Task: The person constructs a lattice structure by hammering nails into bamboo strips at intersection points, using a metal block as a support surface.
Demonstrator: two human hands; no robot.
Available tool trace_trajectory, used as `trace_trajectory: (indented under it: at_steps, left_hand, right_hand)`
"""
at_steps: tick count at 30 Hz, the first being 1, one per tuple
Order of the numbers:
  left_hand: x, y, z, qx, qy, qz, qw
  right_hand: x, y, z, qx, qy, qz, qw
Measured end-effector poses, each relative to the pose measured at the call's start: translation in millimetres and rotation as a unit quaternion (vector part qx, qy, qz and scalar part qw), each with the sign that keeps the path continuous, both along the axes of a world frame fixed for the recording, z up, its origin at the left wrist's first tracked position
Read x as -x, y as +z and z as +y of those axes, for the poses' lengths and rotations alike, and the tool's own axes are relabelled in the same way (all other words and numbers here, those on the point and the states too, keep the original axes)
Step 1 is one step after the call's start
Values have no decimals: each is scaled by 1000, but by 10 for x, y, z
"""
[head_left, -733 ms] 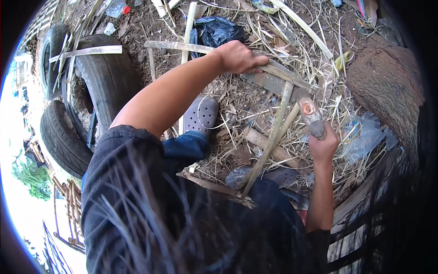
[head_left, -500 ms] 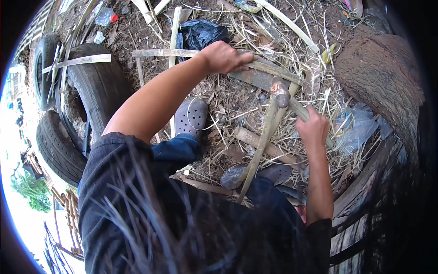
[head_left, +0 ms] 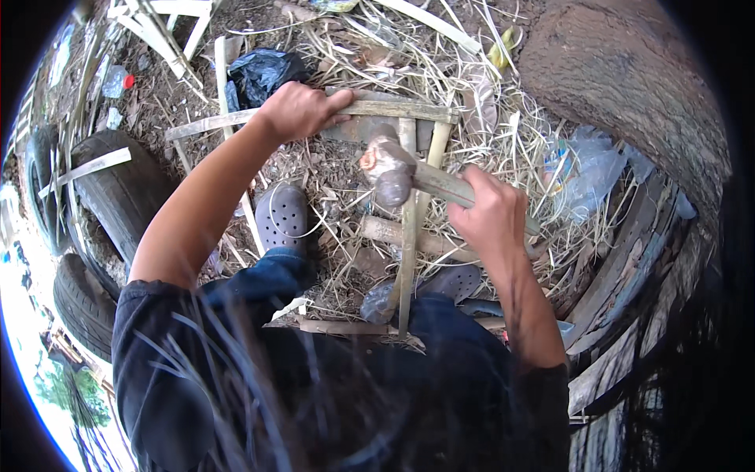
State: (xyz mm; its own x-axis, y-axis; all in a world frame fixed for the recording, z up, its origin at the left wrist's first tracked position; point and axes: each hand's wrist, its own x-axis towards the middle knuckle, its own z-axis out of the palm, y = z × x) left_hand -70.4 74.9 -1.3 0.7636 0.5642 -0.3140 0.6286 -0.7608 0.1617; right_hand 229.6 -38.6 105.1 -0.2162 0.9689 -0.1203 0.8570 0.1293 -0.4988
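My left hand [head_left: 300, 112] is closed round a bamboo strip [head_left: 405, 109] that forms the far side of a frame of joined strips. My right hand [head_left: 489, 211] grips the wooden handle of a hammer [head_left: 393, 186]. Its rounded, rusty metal head hangs above the frame, apart from the strip and nearer to me. An upright strip [head_left: 408, 259] runs from the far strip down toward my legs, with another slat close beside it. A dark flat block [head_left: 350, 128] lies under the far strip, partly hidden by it.
A black plastic bag [head_left: 266, 72] lies beyond my left hand. Old tyres [head_left: 118, 193] are at left, a large tree trunk [head_left: 621, 75] at right. Bamboo shavings [head_left: 491, 149] and a clear plastic bag [head_left: 594, 169] litter the ground. My grey clog [head_left: 281, 216] stands by the frame.
The hammer head has lifted away from the frame's corner and come nearer to me. My left hand keeps its hold on the strip. The whole view has shifted.
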Motion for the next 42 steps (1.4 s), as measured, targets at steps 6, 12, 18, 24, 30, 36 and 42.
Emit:
trace_trajectory:
  at_steps: [6,12,18,24,30,36,42]
  left_hand:
    - [-175,-9,49,-20,6,-26,999]
    - [-65,64,4,27,23,-2,999]
    - [-134,115,72,46,23,48,998]
    - [-156,77,76,23,24,-9,999]
    - [-182,69,23,48,10,-29,998]
    - [-108,61,21,33,12,0,999]
    - [-70,49,-1,23,23,-18,999]
  right_hand:
    - [-243,-148,173,69,-18,-100,992]
    - [-155,-145,32,29,-14,-3,999]
    - [-167,-166,102,52,-2,-33,998]
    - [-270,-290,183,101,-27,-65,992]
    - [-329,-368,120,44,-23,-71,996]
    - [-306,-292,34,13,-30,14,999]
    - [-287,-191,-87,11,-27,27,999]
